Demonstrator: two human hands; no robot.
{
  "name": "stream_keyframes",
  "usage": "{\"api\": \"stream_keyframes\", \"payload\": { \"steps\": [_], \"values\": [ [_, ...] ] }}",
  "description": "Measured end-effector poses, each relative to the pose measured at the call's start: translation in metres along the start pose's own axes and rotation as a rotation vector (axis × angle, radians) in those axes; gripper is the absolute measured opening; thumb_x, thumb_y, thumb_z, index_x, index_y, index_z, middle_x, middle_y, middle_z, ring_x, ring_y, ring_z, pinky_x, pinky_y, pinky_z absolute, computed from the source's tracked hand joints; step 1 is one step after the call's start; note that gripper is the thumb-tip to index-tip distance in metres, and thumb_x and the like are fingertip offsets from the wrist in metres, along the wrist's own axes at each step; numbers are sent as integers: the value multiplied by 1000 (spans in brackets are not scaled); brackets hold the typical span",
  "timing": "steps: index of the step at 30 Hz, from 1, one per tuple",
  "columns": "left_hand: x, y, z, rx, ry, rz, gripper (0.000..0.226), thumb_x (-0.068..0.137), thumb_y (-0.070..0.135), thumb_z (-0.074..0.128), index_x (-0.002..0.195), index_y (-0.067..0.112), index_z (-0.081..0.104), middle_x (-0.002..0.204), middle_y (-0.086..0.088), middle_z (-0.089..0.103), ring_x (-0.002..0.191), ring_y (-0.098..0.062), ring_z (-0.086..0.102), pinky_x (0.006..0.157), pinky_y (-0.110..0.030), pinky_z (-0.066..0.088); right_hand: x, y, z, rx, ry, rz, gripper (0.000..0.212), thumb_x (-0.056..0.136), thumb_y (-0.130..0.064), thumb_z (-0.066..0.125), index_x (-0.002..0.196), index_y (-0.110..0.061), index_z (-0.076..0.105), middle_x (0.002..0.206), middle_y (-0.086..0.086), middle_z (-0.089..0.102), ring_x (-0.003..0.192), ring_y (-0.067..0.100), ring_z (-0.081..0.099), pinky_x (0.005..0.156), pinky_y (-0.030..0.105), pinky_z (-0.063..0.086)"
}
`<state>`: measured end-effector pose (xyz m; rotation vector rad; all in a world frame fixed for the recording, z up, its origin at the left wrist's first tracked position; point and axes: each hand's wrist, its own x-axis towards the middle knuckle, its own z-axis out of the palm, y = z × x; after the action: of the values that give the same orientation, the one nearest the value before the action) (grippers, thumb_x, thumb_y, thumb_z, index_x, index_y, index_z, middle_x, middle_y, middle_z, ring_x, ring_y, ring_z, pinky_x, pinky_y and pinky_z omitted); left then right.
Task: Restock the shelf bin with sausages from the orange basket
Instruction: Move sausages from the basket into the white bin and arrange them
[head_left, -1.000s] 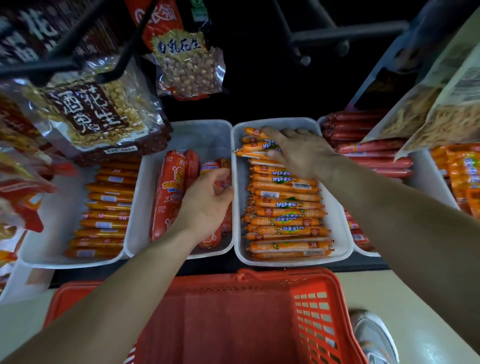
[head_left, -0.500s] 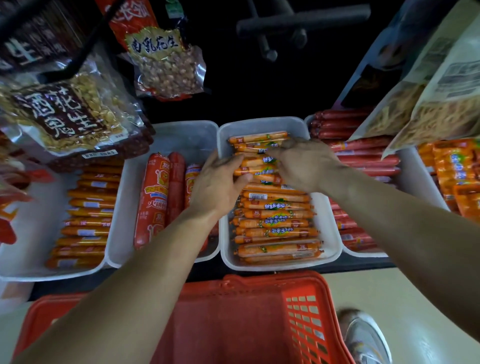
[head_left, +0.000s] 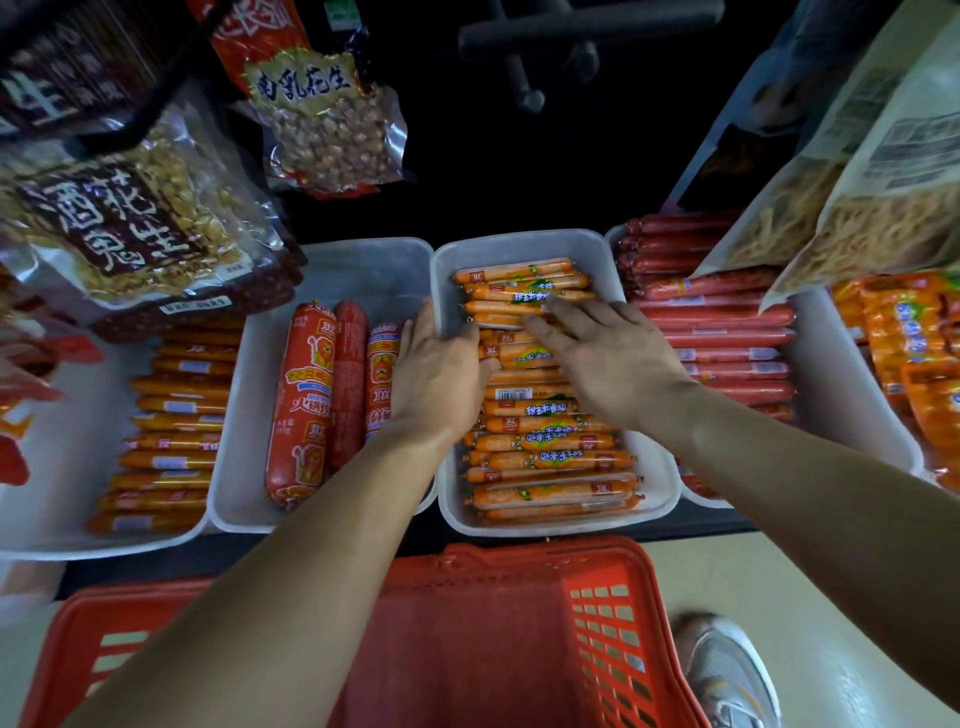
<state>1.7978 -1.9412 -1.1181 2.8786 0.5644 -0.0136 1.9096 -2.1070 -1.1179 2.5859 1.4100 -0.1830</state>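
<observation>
White plastic shelf bin (head_left: 524, 241), nearly full of orange-wrapped sausages (head_left: 550, 457) lying crosswise, seemingly stacked two layers deep, orange lattice-sided basket (head_left: 602, 623) just in front, lower down

I read 南乳花生 on the hanging peanut bag (head_left: 311, 114) and 酒鬼花生 on the bigger peanut bag (head_left: 130, 228) left of it. The thin orange sausages (head_left: 545, 441) in the bin (head_left: 519, 243) say 甜玉米香肠. One carries a barcode (head_left: 511, 394), but I can't make out its digits. The fat red sausage (head_left: 301, 405) reads 双汇, 火锅 and 110g.
</observation>
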Motion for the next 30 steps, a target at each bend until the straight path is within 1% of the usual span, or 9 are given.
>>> {"api": "stream_keyframes", "payload": {
  "steps": [4,7,9,11,13,15,18,23,30],
  "values": [
    [0,1,-1,-16,31,-42,45,96,50,54,134,28,55,137,-14,57,137,-35,40,117,-49,27,11,-9,-1,-21,-59,72,72,100,-62,10,159,-26,-10,168,8,-3,154,29,6,122,53,1],
    [-5,-1,8,35,29,10,44,100,46,44,142,32,47,125,-5,66,127,-35,49,116,-49,27,6,-11,2,-39,-99,53,80,95,-69,4,155,-23,-22,167,9,-10,154,29,0,123,52,0],
    [-10,0,13,61,8,4,51,103,42,37,152,30,31,145,-3,49,139,-37,33,117,-51,25,2,-12,5,-66,-131,62,85,93,-73,4,152,-21,-29,166,11,-17,154,28,-9,122,52,-7],
    [-9,2,16,137,-49,-23,57,105,44,28,157,27,13,164,-4,16,149,-38,7,121,-52,14,7,-12,6,-107,-135,95,86,92,-74,2,152,-20,-29,164,13,-22,153,29,-15,121,53,-9],
    [-2,7,15,244,-114,-30,64,104,49,24,158,25,1,167,-2,-5,150,-39,-10,122,-52,3,17,-13,6,-133,-128,129,86,92,-73,2,153,-20,-27,164,14,-24,152,30,-18,121,55,-9],
    [4,9,11,306,-174,-13,70,103,46,33,158,23,-4,166,-2,-10,148,-42,-16,121,-54,-2,21,-12,5,-134,-119,139,86,92,-73,3,154,-20,-25,164,14,-22,152,31,-18,120,56,-9],
    [0,5,6,200,-156,-9,73,101,37,42,159,20,2,167,-5,-4,150,-39,-13,123,-50,0,13,-6,5,-101,-100,106,80,95,-69,1,155,-22,-24,164,11,-22,153,27,-17,120,56,-10],
    [-18,8,7,-57,39,-9,61,101,31,42,157,17,21,165,-5,15,153,-27,-1,124,-42,7,14,4,4,-146,-86,86,70,100,-60,5,156,-27,-21,167,6,-16,154,26,-12,119,58,-11],
    [-24,25,-4,-358,100,-17,57,100,22,46,154,15,30,160,-4,30,147,-20,28,118,-39,32,33,15,-10,-137,-83,85,70,101,-60,14,158,-29,-14,167,6,-14,154,25,-11,120,58,-11]
  ]
}}
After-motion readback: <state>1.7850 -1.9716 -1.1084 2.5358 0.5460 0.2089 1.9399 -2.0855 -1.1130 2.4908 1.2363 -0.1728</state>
